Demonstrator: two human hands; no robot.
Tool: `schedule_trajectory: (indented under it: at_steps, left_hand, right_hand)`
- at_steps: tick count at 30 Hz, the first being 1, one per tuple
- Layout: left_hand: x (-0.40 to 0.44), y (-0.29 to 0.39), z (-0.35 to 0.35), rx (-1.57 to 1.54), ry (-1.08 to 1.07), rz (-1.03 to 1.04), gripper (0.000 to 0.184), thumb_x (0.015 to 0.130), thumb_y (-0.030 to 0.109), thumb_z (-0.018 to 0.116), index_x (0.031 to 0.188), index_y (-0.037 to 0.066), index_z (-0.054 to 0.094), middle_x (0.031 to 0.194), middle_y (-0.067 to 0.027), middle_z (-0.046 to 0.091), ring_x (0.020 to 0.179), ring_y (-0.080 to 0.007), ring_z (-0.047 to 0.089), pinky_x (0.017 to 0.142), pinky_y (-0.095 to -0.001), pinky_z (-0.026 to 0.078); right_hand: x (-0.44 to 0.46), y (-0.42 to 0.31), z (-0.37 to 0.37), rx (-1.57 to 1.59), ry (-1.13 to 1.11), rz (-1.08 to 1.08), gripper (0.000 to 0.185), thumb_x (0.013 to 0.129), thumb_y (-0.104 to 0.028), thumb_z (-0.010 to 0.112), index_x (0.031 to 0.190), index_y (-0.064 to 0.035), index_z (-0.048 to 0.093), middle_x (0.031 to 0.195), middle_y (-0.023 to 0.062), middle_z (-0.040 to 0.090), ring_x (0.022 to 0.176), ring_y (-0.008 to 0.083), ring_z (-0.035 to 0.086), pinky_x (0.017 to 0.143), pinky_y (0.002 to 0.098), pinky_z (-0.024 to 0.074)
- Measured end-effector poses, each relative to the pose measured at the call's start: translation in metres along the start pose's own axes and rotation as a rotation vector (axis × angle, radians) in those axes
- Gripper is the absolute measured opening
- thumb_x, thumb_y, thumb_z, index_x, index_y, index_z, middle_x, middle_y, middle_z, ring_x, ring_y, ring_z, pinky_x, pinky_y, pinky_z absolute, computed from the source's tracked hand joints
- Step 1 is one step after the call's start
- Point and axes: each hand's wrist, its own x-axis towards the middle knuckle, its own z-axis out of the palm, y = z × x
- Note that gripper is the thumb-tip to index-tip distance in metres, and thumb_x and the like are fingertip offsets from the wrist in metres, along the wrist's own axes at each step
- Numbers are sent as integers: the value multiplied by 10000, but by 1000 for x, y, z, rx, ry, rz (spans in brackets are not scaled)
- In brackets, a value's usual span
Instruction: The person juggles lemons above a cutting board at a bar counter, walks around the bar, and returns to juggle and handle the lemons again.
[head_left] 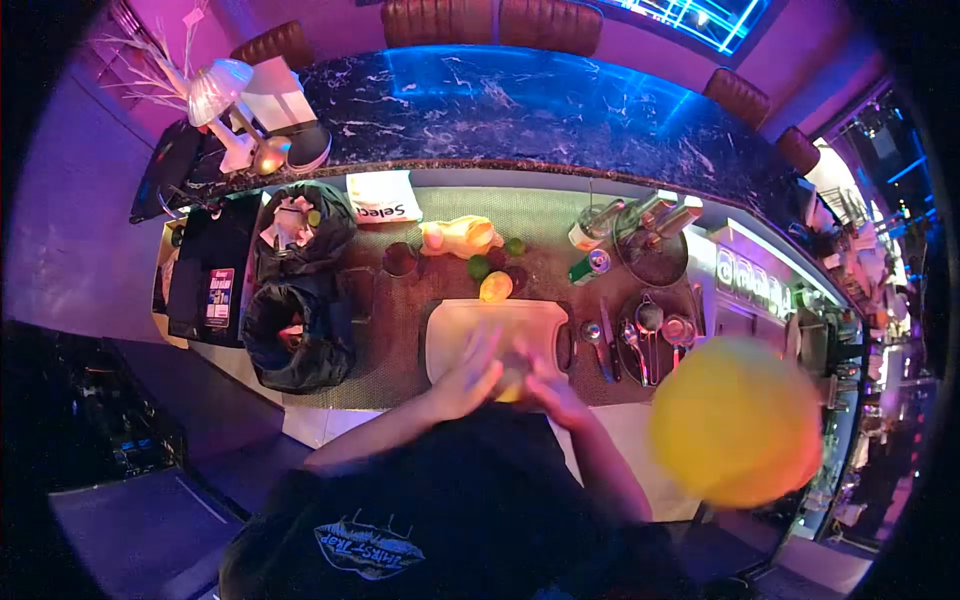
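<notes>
Both hands are smeared by motion over the near part of a pale cutting board (450,325). My left hand (472,385) has its fingers stretched out, pointing away from me. Close beside it, my right hand (552,392) also looks open, its fingers blurred. Between the two hands a small yellow round fruit (510,390) shows, partly hidden; contact with either hand is unclear. Large and blurred near the camera at right, a yellow round object (735,425) looks like a lemon in mid-air. Another lemon (496,288) lies at the board's far edge.
Limes (480,267) and a yellowish cloth bundle (460,237) lie beyond the board. A green can (590,267), a round tray (652,250), and a knife (609,340) with bar tools are on the right. Black bag-lined bins (298,340) stand at left.
</notes>
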Motion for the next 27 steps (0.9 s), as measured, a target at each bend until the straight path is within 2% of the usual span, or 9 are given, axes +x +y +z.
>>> schedule_trajectory:
  at_steps: [2,5,8,13,14,17,19,23,27]
  left_hand:
    - [13,27,11,-613,-192,9,953,998,712,289,1605,19,43,1504,-206,393,1300,-255,512,1174,-407,295]
    - [27,122,-1,-1501,-682,44,976,967,756,248,1612,61,14,1513,-191,400,1271,-296,545,1102,-476,397]
    - [20,107,-20,-1143,-1144,67,532,990,581,473,1206,112,604,1120,-209,648,917,-326,669,583,-355,560]
    - [-3,44,-24,-1584,-273,-662,313,1007,423,490,1007,129,599,1153,-147,623,974,-307,663,618,-353,570]
    - [-4,19,-21,-1518,-189,-613,408,991,484,461,1136,124,585,1224,-137,587,1048,-308,637,706,-393,577]
    - [-5,40,-19,-1472,-134,-523,629,965,586,409,1407,143,465,1389,-117,509,1192,-311,580,905,-446,536]
    - [-7,44,-3,-1501,-160,-487,753,953,625,386,1548,166,359,1482,-107,467,1262,-312,550,1016,-458,487]
    - [10,35,25,-1161,-153,-216,803,1012,509,393,1591,-9,188,1662,-112,223,1488,-213,306,1235,-401,181]
    - [15,24,57,-1128,-255,-86,901,925,640,457,1613,126,186,1567,-135,381,1435,-277,407,1201,-499,276]
  right_hand:
    - [-18,57,11,-21,-67,164,822,994,-560,508,1557,-40,211,1599,179,203,1476,251,161,1181,418,154]
    - [-43,109,15,569,-28,432,637,1005,-522,508,1408,-61,334,1401,143,352,1252,226,308,1011,377,269]
    - [-41,133,-8,1023,222,492,473,1016,-485,508,1258,-82,457,1202,107,501,1029,200,454,840,336,383]
    - [-4,-9,-16,946,614,73,414,1015,-509,495,1177,-145,606,967,57,705,693,180,649,607,295,545]
    - [-7,-35,-25,1295,192,-116,532,1011,-562,460,1389,-193,523,1184,115,682,966,227,680,857,413,555]
    - [0,-100,11,1077,316,-375,639,1009,-590,440,1536,-231,383,1457,136,535,1329,270,514,1122,501,364]
    - [1,1,-8,128,388,-100,655,1033,-458,468,1571,-113,323,1567,176,404,1473,274,347,1199,460,254]
    - [-18,47,6,686,31,357,626,1020,-323,537,1529,-23,331,1396,123,533,1298,258,526,1049,433,466]
    - [-27,112,-30,728,226,220,414,997,-346,532,1290,-55,564,1219,98,647,1139,239,629,973,415,532]
